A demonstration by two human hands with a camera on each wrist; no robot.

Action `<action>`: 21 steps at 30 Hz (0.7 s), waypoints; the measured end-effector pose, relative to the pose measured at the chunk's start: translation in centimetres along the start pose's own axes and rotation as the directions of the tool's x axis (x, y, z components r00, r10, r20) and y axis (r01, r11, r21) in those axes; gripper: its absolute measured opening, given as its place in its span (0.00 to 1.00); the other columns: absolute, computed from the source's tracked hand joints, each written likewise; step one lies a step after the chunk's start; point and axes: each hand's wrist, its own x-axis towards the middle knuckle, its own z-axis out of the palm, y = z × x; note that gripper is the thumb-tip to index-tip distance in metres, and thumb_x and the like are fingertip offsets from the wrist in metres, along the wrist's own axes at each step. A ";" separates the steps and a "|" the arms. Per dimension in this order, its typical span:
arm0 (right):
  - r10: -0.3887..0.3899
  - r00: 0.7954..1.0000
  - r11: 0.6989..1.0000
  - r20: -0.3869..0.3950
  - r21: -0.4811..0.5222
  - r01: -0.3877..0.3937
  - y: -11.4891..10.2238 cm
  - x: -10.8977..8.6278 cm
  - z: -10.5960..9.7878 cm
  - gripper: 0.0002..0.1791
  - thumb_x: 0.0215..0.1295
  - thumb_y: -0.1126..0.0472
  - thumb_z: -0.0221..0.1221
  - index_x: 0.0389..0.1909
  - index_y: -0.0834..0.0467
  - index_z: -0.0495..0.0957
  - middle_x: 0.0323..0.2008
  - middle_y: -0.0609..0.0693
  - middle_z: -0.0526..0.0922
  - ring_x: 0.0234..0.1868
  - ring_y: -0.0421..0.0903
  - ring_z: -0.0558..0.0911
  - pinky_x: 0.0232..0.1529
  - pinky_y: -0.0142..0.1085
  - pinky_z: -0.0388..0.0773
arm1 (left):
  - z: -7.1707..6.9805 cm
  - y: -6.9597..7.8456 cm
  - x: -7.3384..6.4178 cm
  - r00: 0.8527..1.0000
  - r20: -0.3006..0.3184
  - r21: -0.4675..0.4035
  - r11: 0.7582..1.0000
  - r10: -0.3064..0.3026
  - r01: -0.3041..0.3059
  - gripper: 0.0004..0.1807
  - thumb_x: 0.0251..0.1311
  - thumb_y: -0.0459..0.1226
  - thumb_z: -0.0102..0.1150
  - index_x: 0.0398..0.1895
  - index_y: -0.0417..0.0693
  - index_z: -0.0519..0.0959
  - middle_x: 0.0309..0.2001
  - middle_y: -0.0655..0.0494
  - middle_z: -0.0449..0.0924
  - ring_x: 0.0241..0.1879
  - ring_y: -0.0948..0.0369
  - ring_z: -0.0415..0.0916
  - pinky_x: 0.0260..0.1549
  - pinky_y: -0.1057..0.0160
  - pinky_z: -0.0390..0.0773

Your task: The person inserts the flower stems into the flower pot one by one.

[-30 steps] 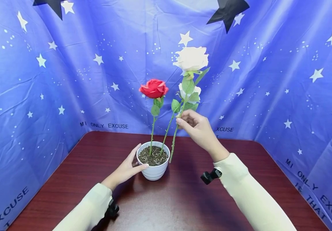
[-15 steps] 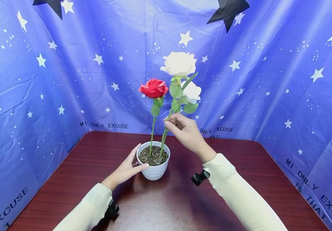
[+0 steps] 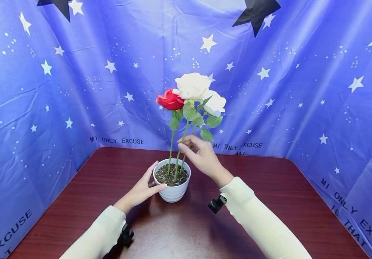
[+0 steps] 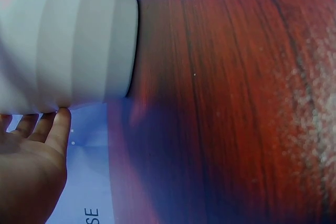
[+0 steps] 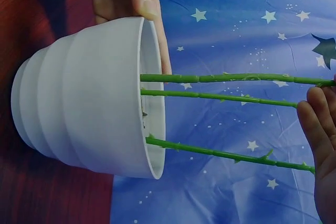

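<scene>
A white ribbed flower pot (image 3: 174, 194) filled with dark soil (image 3: 164, 177) stands upright on the table. My left hand (image 3: 140, 190) holds its left side, thumb at the near rim and fingers along the outer wall. With thumb and fingertips, my right hand (image 3: 202, 154) pinches the green stem of a large white rose (image 3: 192, 87); the stem's lower end meets the soil. Behind it rise a red rose (image 3: 169, 100), partly covered by the held bloom, and a second white rose (image 3: 215, 104). Three stems enter the pot (image 5: 100, 98) in the right wrist view.
The dark red wooden table (image 3: 253, 201) carries the pot. Blue cloth (image 3: 124, 79) with white stars and lettering hangs along its back and sides. Both wrists bear black cameras, and the right one (image 3: 217, 204) hangs over the table.
My right hand has brought the white rose left and down, from beside the pot to over it, and its stem end now meets the soil. The left hand and pot have stayed still.
</scene>
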 end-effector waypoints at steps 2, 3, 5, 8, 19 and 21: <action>0.009 1.000 1.000 0.001 0.007 -0.009 0.8 0.0 0.3 0.04 0.66 0.72 0.62 0.40 0.67 0.81 0.31 0.58 0.85 0.30 0.48 0.84 0.34 0.36 0.82 | 0.0 0.0 0.0 1.000 -0.001 0.000 1.000 0.005 -0.005 0.51 0.62 0.41 0.68 0.81 0.53 0.45 0.77 0.44 0.52 0.70 0.46 0.60 0.67 0.43 0.64; 0.013 1.000 1.000 0.004 0.012 -0.013 1.3 0.0 0.5 0.04 0.67 0.71 0.62 0.41 0.66 0.82 0.32 0.58 0.85 0.30 0.48 0.84 0.34 0.37 0.82 | 0.0 0.0 0.0 1.000 -0.001 0.000 1.000 0.007 -0.007 0.51 0.62 0.41 0.68 0.81 0.53 0.45 0.77 0.43 0.52 0.70 0.46 0.60 0.67 0.43 0.64; 0.017 1.000 1.000 0.014 0.023 -0.017 2.3 -0.1 0.8 0.04 0.67 0.69 0.62 0.41 0.64 0.82 0.32 0.57 0.86 0.30 0.47 0.84 0.33 0.37 0.82 | -0.1 0.1 0.0 1.000 0.000 0.001 1.000 0.008 -0.008 0.51 0.62 0.41 0.68 0.81 0.53 0.45 0.77 0.43 0.52 0.70 0.46 0.60 0.67 0.43 0.64; 0.021 0.999 0.999 0.036 0.041 -0.022 3.5 -0.1 1.3 0.05 0.69 0.65 0.63 0.43 0.61 0.83 0.34 0.55 0.86 0.31 0.46 0.84 0.34 0.37 0.83 | -0.1 0.1 -0.1 1.000 0.003 0.000 1.000 0.006 -0.006 0.51 0.62 0.41 0.68 0.81 0.53 0.45 0.76 0.43 0.53 0.70 0.46 0.61 0.67 0.43 0.64; -0.007 0.994 1.000 0.113 0.010 0.006 4.5 -0.7 2.2 0.06 0.72 0.59 0.61 0.43 0.57 0.83 0.33 0.45 0.85 0.29 0.40 0.83 0.32 0.34 0.83 | -0.1 0.0 -0.1 1.000 0.003 -0.010 1.000 -0.007 0.007 0.51 0.63 0.41 0.68 0.81 0.54 0.44 0.76 0.44 0.53 0.69 0.47 0.62 0.68 0.44 0.63; -0.006 0.993 1.000 0.120 -0.006 0.006 4.7 -0.9 2.2 0.07 0.72 0.59 0.60 0.43 0.58 0.83 0.33 0.44 0.85 0.28 0.39 0.82 0.31 0.33 0.82 | -0.1 -0.1 -0.1 1.000 0.002 -0.012 1.000 -0.009 0.009 0.51 0.63 0.41 0.68 0.81 0.55 0.44 0.76 0.44 0.53 0.69 0.47 0.62 0.68 0.45 0.63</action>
